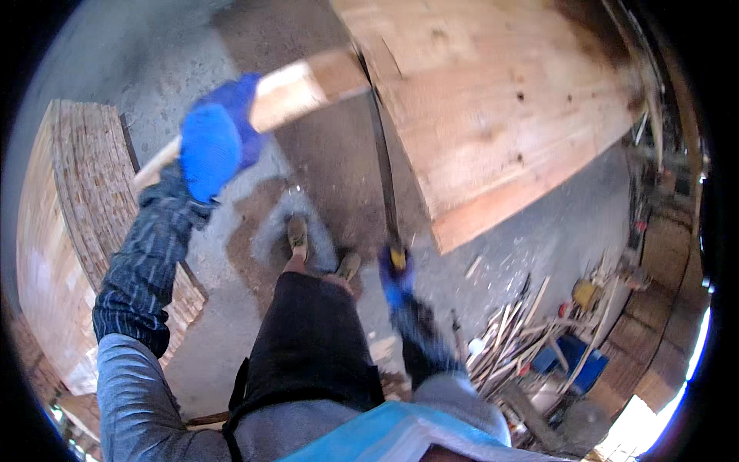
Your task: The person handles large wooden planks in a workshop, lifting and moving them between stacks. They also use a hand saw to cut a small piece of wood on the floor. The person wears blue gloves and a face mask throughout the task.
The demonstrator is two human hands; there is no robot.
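My left hand point(219, 138), in a blue glove, is closed around a pale wooden strip point(292, 96) held level above the floor. The strip's far end meets the left edge of a large wooden board point(500, 115). In my right hand point(396, 281), also gloved, is a long tool with a narrow dark blade point(383, 165) and some yellow at the handle. Its blade runs away from me to the corner where strip and board meet. Whether it is a saw or a knife I cannot tell, as motion blurs it.
On the left stands a tall stack of wooden boards point(88, 177). Scrap sticks lie heaped at lower right around a blue container point(581, 362). Stacked brown blocks point(647, 323) line the right side. My shoes point(298, 235) stand on stained concrete, with wood chips scattered right of me.
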